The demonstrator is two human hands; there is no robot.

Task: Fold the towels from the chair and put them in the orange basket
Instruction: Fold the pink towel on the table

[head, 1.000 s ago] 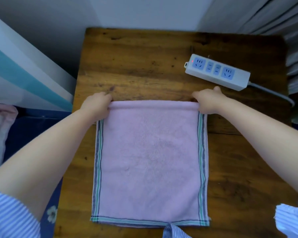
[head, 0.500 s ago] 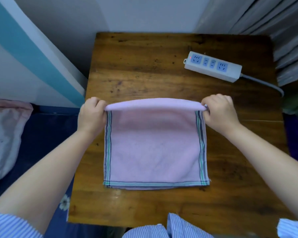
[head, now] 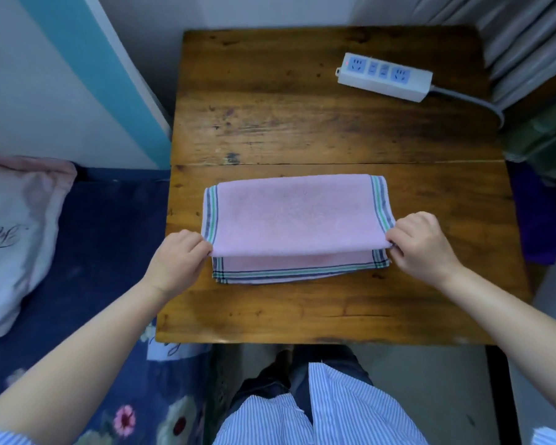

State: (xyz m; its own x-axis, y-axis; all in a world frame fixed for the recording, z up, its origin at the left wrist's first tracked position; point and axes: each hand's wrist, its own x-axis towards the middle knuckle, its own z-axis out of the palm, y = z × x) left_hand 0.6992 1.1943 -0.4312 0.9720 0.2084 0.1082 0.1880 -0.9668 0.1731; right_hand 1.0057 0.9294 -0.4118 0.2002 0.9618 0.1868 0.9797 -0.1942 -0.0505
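Pink towel [head: 297, 216] flat on surface [head: 302, 123], toward near edge, halfway through fold. Left hand [head: 177, 261] and right hand [head: 422, 244] each pinch one corner of upper layer, likely to line it up with striped near hem underneath. Both grips closed tight on cloth. Orange basket not in view.

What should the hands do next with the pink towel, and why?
Probably lower the lifted edge onto the striped near hem and let go. The left hand and right hand pinch the towel by its folded-over corners, and that edge hangs just short of the hem, so the fold isn't closed yet.
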